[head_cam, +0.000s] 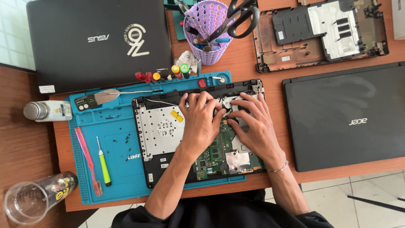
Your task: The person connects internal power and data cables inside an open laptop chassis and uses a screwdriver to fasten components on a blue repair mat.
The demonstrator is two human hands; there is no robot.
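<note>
Both hands worked on an opened laptop (162, 139) that lay on a blue mat (109, 164) on the wooden table (242, 63). The left hand (201, 122) rested palm down over the middle of the laptop, fingers bent, with the tips pressing near the rear edge; whether they pinched anything could not be told. The right hand (253, 126) lay just beside it, fingers spread and curled onto the same area, the tips of both hands nearly touching. A green board (215, 154) showed beneath the wrists, and a silver plate (160, 128) covered the laptop's left part.

On the mat lay a green screwdriver (103, 162), a pink tool (88, 158) and a metal spatula (114, 96), with small dark screws (126, 145) scattered between. A purple basket (206, 29) holding scissors (238, 17) stood behind the mat. 2 closed black laptops (99, 42) sat at the far left and the right (346, 116), and a stripped laptop shell (320, 31) lay at the back right. A white bottle (48, 110) and a clear cup (36, 198) lay on their sides on the left.
</note>
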